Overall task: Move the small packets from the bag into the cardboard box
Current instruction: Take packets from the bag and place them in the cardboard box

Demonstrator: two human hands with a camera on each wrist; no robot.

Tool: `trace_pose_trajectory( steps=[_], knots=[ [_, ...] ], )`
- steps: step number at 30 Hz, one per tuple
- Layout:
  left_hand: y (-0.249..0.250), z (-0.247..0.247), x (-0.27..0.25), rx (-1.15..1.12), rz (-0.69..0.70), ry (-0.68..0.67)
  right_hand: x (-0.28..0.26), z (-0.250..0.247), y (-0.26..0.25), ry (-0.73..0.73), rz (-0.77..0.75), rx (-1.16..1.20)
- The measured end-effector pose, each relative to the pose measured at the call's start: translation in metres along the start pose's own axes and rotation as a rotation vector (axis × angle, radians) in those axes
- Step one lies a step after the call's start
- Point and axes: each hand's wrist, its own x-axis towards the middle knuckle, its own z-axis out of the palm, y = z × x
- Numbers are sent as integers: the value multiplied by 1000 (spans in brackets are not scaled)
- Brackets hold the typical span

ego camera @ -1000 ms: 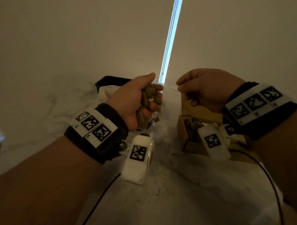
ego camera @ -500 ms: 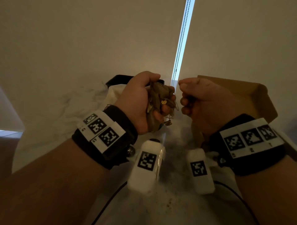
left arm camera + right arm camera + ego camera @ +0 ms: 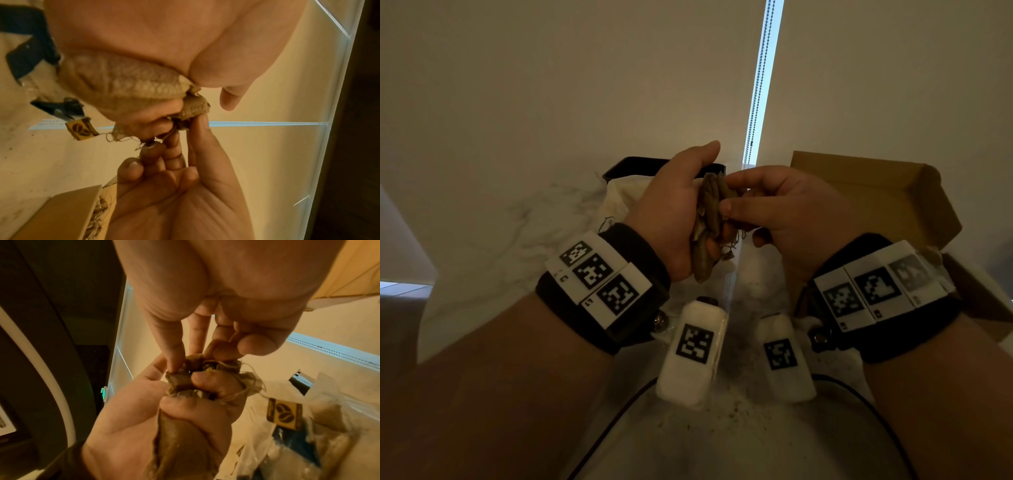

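burlap fills the left hand (image 3: 674, 209): its fingers (image 3: 207, 381) are curled tight round a bunch of small packets (image 3: 707, 222), held upright above the tabletop (image 3: 493, 246). the right hand (image 3: 787, 212) meets it from the side, thumb and fingers (image 3: 197, 128) pinched together on the top edge of one packet in the bunch. loose twine and a small tag with a coffee-bean mark (image 3: 81, 130) dangle below the left fist. behind the left hand lies the pale bag (image 3: 616, 198), just in front of a black tray (image 3: 626, 166). to the right, the cardboard box (image 3: 893, 198) stands open with its lid raised; the left wrist view shows burlap packets already inside it (image 3: 98, 216).
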Motion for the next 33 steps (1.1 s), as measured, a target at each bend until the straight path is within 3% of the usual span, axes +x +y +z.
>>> trace_pose_trajectory(
  steps=[10, 22, 28, 33],
  knots=[
    [-2, -1, 2, 12, 44, 93, 6, 1, 9, 155, 45, 7],
    [-3, -10, 13, 34, -4, 153, 9, -2, 4, 215, 151, 667],
    [1, -14, 17, 93, 130, 285, 7, -13, -5, 214, 138, 775],
    [3, -21, 21, 143, 166, 312, 3, -15, -9, 182, 107, 852]
  ],
)
